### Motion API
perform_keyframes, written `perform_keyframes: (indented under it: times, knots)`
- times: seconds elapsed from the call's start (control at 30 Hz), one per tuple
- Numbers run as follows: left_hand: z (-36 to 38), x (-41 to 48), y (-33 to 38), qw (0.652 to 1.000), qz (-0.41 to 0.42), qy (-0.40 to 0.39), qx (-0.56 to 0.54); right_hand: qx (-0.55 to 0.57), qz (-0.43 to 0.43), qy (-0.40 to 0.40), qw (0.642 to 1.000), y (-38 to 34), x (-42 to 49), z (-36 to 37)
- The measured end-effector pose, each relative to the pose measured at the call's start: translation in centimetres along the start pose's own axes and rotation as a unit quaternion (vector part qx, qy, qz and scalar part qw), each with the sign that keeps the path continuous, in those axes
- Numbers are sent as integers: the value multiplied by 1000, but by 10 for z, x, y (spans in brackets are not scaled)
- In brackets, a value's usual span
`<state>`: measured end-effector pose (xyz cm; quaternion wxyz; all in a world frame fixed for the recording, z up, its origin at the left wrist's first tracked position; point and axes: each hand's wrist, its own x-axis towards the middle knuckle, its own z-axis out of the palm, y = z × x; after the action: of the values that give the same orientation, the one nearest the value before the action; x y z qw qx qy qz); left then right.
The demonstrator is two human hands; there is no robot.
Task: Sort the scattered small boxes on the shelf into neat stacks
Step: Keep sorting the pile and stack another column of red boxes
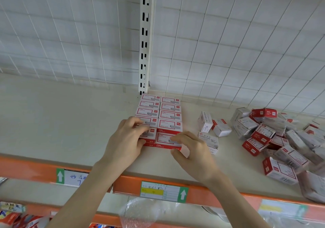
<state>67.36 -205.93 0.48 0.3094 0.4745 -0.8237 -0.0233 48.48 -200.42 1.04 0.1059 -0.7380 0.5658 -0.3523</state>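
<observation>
Red-and-white small boxes stand in two neat columns [159, 111] on the cream shelf [70, 122], running from the back upright to the front. My left hand [127, 139] grips the front box of the left column, fingers curled over its top and thumb at its front. My right hand [191, 150] pinches the front box of the right column [165, 138], fingertips on its top and thumb at its front corner. A loose heap of the same kind of boxes [274, 139] lies scattered to the right.
A few white paper-clip boxes [210, 127] lie between the columns and the heap. An orange shelf edge [26, 168] with price labels [163, 191] runs along the front. A wire grid back panel [228, 51] and a slotted white upright [145, 42] close off the rear.
</observation>
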Motion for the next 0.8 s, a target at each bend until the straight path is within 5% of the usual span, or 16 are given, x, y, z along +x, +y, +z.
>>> perform_keyframes:
  times: [0.63,0.8]
  knots:
    - [2,1,30,996,53,13,66,-42,-23,60,997,11,-8,-3]
    - [17,4,57,988,110,-43,95,-75,-12,108,991,24,-21,-16]
